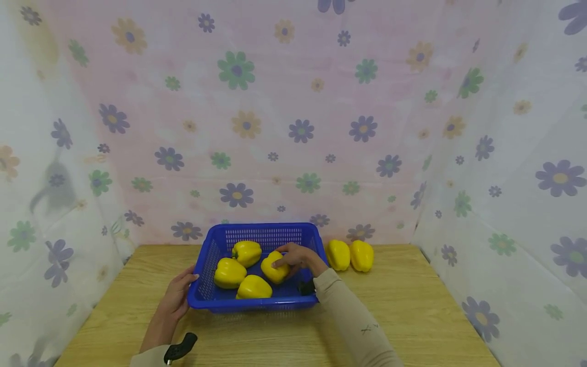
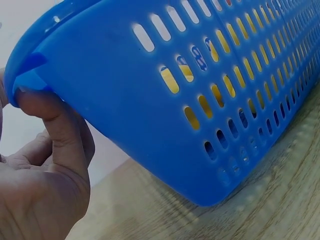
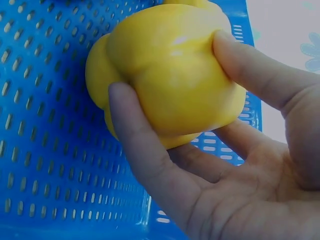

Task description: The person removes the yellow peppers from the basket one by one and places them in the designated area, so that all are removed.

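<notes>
A blue plastic basket (image 1: 257,305) with slotted walls stands on the wooden table. My left hand (image 1: 176,296) grips its rim at the left side, fingertips hooked under the lip in the left wrist view. Inside the basket, my right hand (image 1: 300,258) holds a yellow bell pepper (image 3: 172,75) between thumb and fingers. Three more yellow peppers lie to the left of it: one at the back (image 1: 247,253), one at the left (image 1: 230,273) and one at the front (image 1: 255,288). The front one is partly hidden by the basket's near rim.
Two yellow bell peppers, a nearer-basket one (image 1: 338,255) and an outer one (image 1: 362,256), sit side by side on the table (image 1: 412,306) right of the basket. Flower-printed sheets (image 1: 275,102) enclose the table at the back and both sides.
</notes>
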Motion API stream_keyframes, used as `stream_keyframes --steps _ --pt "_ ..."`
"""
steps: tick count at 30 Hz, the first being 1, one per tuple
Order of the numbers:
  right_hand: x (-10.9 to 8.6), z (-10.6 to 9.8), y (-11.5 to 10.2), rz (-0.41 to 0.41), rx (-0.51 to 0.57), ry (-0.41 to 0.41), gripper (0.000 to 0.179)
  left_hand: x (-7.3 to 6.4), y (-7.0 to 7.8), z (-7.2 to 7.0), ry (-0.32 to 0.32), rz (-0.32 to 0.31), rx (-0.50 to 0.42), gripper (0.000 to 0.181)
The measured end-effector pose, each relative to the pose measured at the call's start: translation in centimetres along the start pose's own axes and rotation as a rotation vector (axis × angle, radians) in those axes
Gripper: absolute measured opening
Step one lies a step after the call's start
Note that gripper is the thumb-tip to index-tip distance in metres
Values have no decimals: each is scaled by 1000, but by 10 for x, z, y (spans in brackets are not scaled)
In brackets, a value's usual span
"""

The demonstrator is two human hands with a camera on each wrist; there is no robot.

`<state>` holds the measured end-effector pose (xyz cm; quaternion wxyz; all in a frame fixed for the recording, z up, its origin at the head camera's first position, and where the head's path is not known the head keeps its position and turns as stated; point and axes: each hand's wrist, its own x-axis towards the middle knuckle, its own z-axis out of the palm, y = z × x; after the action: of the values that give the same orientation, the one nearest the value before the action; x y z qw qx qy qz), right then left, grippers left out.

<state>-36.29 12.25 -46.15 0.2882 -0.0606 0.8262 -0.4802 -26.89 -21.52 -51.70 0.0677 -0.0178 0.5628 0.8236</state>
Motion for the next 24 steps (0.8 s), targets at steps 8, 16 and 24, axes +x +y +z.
stream_keyframes --steps 8,16,24 --pt "-10 -3 -5 -48 27 13 63 1 1 -1 6 -16 -2 53" --pt "-26 -10 -15 -133 26 0 60 1 2 0 21 -39 20 62" --pt "-47 -11 -27 -217 30 -30 60 0 2 2 33 -17 31 63"
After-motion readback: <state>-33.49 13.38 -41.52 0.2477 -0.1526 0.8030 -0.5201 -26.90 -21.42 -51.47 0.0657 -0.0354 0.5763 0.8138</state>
